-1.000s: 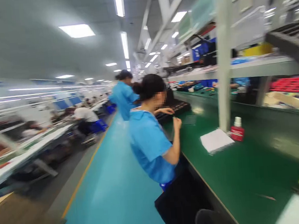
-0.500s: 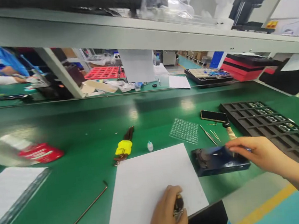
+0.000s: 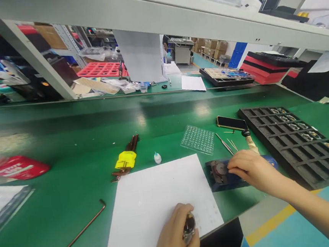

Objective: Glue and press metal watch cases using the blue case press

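My left hand (image 3: 176,232) is closed around a watch case (image 3: 190,224), a small round metal piece with a dark face, above the white paper sheet (image 3: 148,201). My right hand (image 3: 253,169) is over a dark blue block (image 3: 233,182), thumb and fingers pinched together; whatever is between them is hidden. Its fingertips are beside the round grey disc (image 3: 220,168) at the block's left end. A stick with a black ball end and a wrapped shaft (image 3: 251,143) lies behind that hand.
A black compartment tray (image 3: 302,153) with several metal rings stands at right. Behind the hands lie a phone (image 3: 231,123), tweezers (image 3: 224,144), a clear dimpled sheet (image 3: 198,139), a small white bottle (image 3: 157,158) and yellow-banded pliers (image 3: 126,160). A bent metal rod (image 3: 76,237) lies left.
My right hand has moved left along the blue block, from its right end toward the round disc. My left hand still holds the watch case. The view has shifted slightly.
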Tool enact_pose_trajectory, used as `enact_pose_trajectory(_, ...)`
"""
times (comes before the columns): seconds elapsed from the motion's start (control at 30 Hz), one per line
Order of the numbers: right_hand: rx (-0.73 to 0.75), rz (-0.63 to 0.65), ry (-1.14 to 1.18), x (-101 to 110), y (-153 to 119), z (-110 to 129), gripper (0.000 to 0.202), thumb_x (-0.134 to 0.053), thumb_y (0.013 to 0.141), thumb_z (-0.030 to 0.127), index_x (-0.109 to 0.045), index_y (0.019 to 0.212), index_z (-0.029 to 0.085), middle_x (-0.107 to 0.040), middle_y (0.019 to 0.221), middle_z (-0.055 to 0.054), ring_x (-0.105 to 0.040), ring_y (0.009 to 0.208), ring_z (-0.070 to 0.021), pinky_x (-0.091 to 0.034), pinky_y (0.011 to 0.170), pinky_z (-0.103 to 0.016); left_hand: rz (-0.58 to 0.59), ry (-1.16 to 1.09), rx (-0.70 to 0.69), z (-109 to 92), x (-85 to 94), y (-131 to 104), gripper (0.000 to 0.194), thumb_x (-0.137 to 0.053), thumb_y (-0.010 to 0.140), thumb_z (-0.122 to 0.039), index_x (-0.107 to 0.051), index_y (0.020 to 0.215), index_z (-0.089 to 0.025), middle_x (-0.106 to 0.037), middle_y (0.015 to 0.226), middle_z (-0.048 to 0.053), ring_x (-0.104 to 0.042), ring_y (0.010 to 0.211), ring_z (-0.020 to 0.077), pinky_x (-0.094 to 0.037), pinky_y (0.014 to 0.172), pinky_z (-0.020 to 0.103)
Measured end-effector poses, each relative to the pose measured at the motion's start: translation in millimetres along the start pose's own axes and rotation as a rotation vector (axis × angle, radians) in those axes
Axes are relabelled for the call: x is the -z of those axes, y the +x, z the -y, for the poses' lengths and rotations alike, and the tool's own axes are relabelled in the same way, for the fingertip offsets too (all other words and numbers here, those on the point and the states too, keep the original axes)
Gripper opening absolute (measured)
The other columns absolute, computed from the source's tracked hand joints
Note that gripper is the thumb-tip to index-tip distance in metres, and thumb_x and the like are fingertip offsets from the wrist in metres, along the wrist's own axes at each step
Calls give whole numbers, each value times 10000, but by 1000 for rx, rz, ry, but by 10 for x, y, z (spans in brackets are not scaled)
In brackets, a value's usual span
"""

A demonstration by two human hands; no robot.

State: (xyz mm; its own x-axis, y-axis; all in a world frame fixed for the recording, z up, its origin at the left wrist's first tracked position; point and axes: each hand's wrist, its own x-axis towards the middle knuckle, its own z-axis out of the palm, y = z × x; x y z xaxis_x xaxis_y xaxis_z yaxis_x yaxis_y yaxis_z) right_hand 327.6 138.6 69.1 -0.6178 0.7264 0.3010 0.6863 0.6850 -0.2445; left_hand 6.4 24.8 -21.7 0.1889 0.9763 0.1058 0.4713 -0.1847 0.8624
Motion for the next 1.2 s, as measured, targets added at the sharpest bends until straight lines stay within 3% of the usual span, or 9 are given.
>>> enact_pose_trajectory(0.27, -107, 43, -16, -49, -3, 14, 137, -656, 1038, 95, -708, 992, 213, -760, 935, -27, -705, 849, -260, -561, 773, -413, 89, 89, -4, 64, -7, -27, 379, -527, 944, -154, -599, 1297, -270, -709, 1257, 103, -743, 1100, 264, -637, 983, 394)
enact_pose_trajectory(0.47, -132, 78, -64, -18, 4, 43, 140, -653, 1038, 108, -714, 970, 214, -754, 917, -38, -705, 838, -269, -563, 756, -421, 14, 46, 5, 18, -67, -37, 398, -485, 927, -162, -611, 1280, -297, -707, 1216, 71, -734, 1066, 261, -631, 953, 405)
enact_pose_trajectory(0.6, -91, 57, -72, 30, -39, 60, 151, -572, 1101, 173, -708, 1062, 225, -758, 996, -58, -706, 883, -279, -567, 780, -438, -18, -16, 59, -15, -84, -36, 354, -485, 927, -210, -652, 1231, -280, -718, 1208, 80, -730, 1076, 263, -612, 985, 395)
enact_pose_trajectory(0.8, -95, -146, -48, 272, -213, 213, 163, -557, 1142, 236, -671, 1257, 253, -738, 1128, -67, -702, 1030, -250, -564, 904, -394, -107, -192, 395, -109, -49, 23, 450, -624, 878, -411, -627, 1294, -238, -722, 1178, 88, -722, 1041, 277, -613, 880, 350)
enact_pose_trajectory(0.9, -69, -303, -43, 308, -371, 347, 169, -600, 1095, 135, -685, 1200, 236, -734, 1072, -61, -706, 1001, -238, -552, 918, -380, -100, -315, 431, -160, -6, 117, 371, -742, 808, -400, -659, 1125, -226, -696, 984, 38, -675, 859, 232, -574, 770, 300)
enact_pose_trajectory(0.97, -57, -382, 10, 259, -490, 444, 228, -614, 1048, 55, -685, 1184, 224, -731, 1017, -59, -715, 945, -238, -561, 902, -384, -110, -434, 431, -192, 20, 186, 337, -811, 762, -342, -654, 1035, -224, -655, 892, 0, -625, 786, 193, -536, 729, 268)
enact_pose_trajectory(1.07, -72, -432, 120, 93, -669, 552, 303, -587, 1011, -5, -677, 1187, 224, -731, 939, -51, -722, 842, -235, -589, 795, -372, -144, -675, 492, -256, 67, 264, 494, -929, 720, -317, -632, 1104, -228, -707, 999, 19, -623, 799, 172, -515, 702, 242)
enact_pose_trajectory(1.2, -123, -418, 238, -237, -905, 545, 298, -569, 1019, 1, -669, 1200, 216, -733, 894, -52, -723, 784, -221, -593, 678, -325, -87, -995, 580, -371, 146, 351, 691, -996, 766, -505, -631, 1276, -216, -778, 1159, 110, -685, 807, 178, -563, 776, 286)
